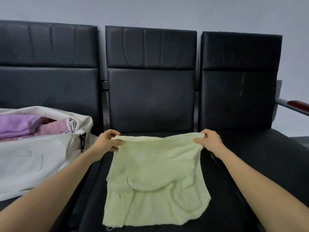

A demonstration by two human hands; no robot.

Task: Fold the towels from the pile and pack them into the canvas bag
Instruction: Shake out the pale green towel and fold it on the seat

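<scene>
Head view, pale yellow-green terry towel (155,166) spread on the middle black padded seat (222,190), far corners pinched by left hand (107,141) and right hand (209,139), white canvas bag (31,163) on the left seat, folded purple towel (16,124) and pink towel (53,128) inside.

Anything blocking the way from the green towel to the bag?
Nothing visible. Left hand and right hand pinch the green towel at its far corners; the bag lies open to its left, purple towel and pink towel inside.

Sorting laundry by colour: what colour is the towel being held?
Pale yellow-green towel, plain, seen best in the head view.
</scene>
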